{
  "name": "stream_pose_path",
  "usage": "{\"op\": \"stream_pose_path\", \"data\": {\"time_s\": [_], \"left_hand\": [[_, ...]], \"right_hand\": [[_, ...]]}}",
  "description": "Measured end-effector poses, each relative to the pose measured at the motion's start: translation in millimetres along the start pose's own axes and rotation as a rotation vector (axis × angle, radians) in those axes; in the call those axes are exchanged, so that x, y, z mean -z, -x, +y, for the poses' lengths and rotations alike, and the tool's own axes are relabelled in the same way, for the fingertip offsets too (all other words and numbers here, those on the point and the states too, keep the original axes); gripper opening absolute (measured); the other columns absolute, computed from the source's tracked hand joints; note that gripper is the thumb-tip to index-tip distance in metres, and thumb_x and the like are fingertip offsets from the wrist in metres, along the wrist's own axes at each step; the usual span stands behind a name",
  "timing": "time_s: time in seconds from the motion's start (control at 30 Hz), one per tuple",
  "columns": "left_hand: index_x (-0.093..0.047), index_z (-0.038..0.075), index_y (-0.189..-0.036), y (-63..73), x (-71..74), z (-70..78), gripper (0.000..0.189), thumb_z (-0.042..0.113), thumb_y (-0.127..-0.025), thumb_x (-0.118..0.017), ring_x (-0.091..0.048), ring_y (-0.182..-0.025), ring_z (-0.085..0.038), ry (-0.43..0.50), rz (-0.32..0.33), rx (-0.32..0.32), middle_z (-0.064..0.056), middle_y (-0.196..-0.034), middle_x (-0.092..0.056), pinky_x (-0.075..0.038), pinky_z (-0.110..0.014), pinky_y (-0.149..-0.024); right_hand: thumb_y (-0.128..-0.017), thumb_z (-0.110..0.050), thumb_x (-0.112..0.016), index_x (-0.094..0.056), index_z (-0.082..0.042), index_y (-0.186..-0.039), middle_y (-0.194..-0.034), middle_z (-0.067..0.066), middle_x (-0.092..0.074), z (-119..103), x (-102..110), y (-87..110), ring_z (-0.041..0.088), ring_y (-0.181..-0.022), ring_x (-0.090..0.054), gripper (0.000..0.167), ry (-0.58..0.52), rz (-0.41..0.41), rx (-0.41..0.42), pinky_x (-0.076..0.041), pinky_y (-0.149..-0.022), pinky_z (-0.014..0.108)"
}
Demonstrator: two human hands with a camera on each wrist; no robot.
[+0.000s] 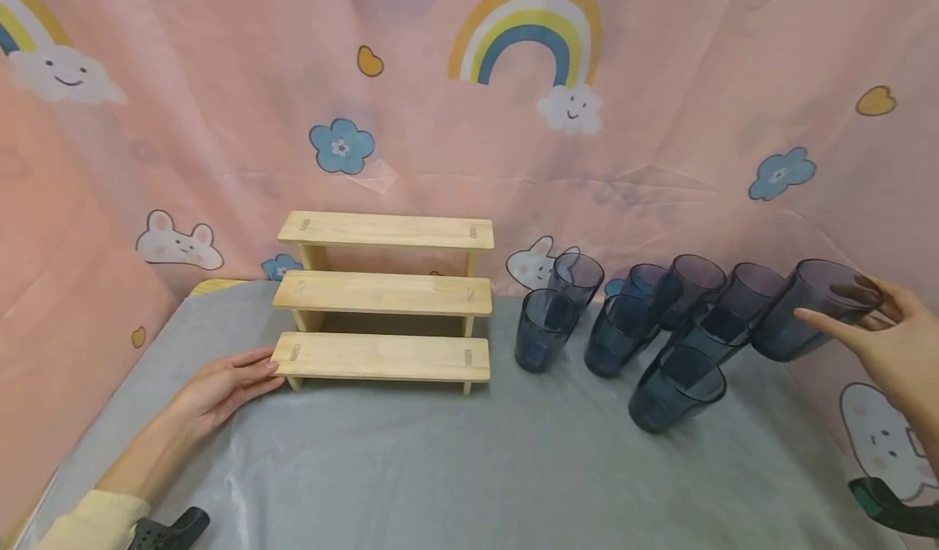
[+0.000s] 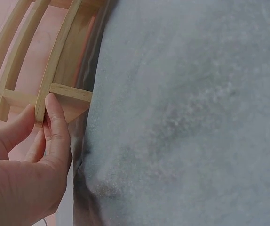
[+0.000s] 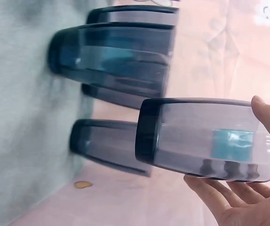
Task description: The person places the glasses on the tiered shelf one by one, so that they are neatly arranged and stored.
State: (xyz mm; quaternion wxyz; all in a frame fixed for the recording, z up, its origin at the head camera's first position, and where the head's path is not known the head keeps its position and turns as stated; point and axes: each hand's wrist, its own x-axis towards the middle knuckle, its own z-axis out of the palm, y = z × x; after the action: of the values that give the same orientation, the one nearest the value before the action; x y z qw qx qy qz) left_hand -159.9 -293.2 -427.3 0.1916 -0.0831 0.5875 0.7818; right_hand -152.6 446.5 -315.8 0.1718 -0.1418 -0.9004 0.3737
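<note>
Glass (image 1: 792, 314) leans in the right hand (image 1: 895, 330), thumb and fingers curled round it near its mouth. The rack (image 1: 381, 357) lies leftward past the other glasses (image 1: 544, 334), long axis running side to side, its left end pinched by the left hand (image 1: 226, 385).

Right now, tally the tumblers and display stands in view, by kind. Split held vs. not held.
Blue-tinted tumbler held in the right hand: 1
Blue-tinted tumblers not held: 8
Three-tier wooden display stand, touched by the left hand: 1
Total: 10
</note>
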Motion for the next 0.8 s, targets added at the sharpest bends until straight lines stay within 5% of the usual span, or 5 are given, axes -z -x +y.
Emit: {"op": "stream_pose_path", "data": {"time_s": [0.27, 0.53, 0.8], "left_hand": [[-0.003, -0.011, -0.151, -0.7, 1.7, -0.9, 0.076, -0.001, -0.098, -0.056, -0.065, -0.1, -0.01, 0.032, -0.015, -0.012, 0.005, -0.108, -0.058, -0.052, -0.033, -0.099], [-0.003, -0.011, -0.151, -0.8, 0.9, 1.1, 0.076, -0.002, -0.098, -0.056, -0.066, -0.099, -0.01, 0.039, -0.012, -0.022, 0.007, -0.105, -0.061, -0.053, -0.032, -0.097], [-0.004, -0.012, -0.15, 0.5, 0.1, 0.4, 0.075, -0.002, -0.098, -0.056, -0.066, -0.099, -0.01, 0.032, -0.02, -0.029, 0.008, -0.106, -0.061, -0.054, -0.032, -0.097]], "right_hand": [[-0.095, -0.027, -0.064, -0.009, -0.003, -0.157, -0.157, 0.031, -0.01, -29, 3, -2.2, 0.059, -0.138, -0.011, 0.086, 0.08, 0.031, 0.043, -0.018, -0.105, 0.076], [-0.095, -0.03, -0.066, -0.015, -0.015, -0.158, -0.154, 0.032, -0.023, -49, -1, -8.8, 0.057, -0.138, -0.018, 0.083, 0.06, -0.004, 0.106, -0.019, -0.107, 0.074], [-0.089, -0.038, -0.072, -0.022, -0.028, -0.157, -0.154, 0.019, -0.035, -72, -16, -16.7, 0.049, -0.14, -0.026, 0.085, 0.052, -0.033, 0.136, -0.024, -0.11, 0.067]]}}
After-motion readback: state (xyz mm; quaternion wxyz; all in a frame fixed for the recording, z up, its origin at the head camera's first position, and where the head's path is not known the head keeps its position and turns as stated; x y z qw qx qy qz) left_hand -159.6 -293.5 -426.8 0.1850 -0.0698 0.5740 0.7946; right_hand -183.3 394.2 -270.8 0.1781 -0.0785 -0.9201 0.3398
